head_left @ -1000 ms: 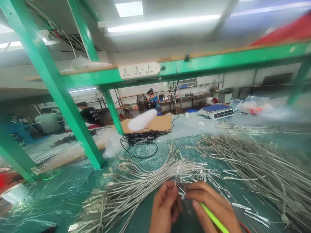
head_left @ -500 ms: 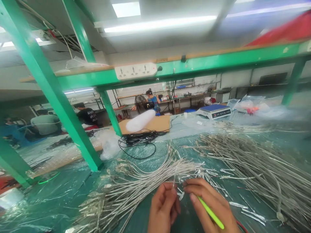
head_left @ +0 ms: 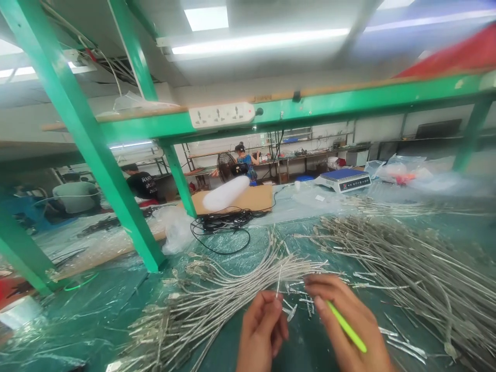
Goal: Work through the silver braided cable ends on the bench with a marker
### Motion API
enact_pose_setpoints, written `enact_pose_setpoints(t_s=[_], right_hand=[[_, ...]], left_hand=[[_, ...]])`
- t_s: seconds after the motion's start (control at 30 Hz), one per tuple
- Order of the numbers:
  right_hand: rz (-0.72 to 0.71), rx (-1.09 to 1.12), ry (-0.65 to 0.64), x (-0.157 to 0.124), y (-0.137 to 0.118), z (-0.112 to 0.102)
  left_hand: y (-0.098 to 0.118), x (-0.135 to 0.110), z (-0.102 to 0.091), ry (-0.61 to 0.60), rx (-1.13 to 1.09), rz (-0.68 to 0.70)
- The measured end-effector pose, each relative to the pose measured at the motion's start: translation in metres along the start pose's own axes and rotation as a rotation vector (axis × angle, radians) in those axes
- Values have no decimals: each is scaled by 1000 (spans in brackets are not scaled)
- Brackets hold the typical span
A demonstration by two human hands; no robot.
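left hand [head_left: 260, 326] pinches a thin silvery strand [head_left: 279, 280] pointing nearly upright, while right hand [head_left: 354, 310], clasping a lime-green handle [head_left: 349, 329], sits apart, rightward.

A green bench [head_left: 106, 294] carries a cable bundle [head_left: 228, 290], a larger cable pile [head_left: 406, 263] and silvery scraps [head_left: 406, 349].

Toward the desk's [head_left: 116, 299] near edge, the left hand [head_left: 261, 325] pinches a cable [head_left: 279, 281]; the right hand [head_left: 344, 310] holds a green tool [head_left: 347, 328].
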State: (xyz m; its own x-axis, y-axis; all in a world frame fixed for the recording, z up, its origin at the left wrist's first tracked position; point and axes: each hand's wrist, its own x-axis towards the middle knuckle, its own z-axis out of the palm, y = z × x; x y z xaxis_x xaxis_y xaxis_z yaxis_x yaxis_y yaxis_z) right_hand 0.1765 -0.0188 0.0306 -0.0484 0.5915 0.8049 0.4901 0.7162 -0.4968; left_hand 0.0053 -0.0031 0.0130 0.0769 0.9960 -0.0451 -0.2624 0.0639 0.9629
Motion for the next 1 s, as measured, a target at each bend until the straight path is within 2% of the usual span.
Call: enact_pose_setpoints(t_s=[0.1, 0.37, 0.57, 0.77, 0.83, 1.0], right_hand=[[-22, 45, -92, -3, -10, 2], [-6, 73, -149, 4, -13, 3], [18, 42, -9, 2, -3, 1], [-31, 98, -150, 6, -14, 2], [-21, 91, -131, 6, -13, 4], [55, 44, 16, 1, 4, 4]], left_hand=[[1, 0, -1, -5, 5, 11], [3, -5, 6, -27, 47, 22], [1, -5, 6, -25, 70, 29], [2, -5, 4, -47, 59, 36], [1, -5, 4, -55, 70, 38], [-2, -4, 4, -71, 90, 38]])
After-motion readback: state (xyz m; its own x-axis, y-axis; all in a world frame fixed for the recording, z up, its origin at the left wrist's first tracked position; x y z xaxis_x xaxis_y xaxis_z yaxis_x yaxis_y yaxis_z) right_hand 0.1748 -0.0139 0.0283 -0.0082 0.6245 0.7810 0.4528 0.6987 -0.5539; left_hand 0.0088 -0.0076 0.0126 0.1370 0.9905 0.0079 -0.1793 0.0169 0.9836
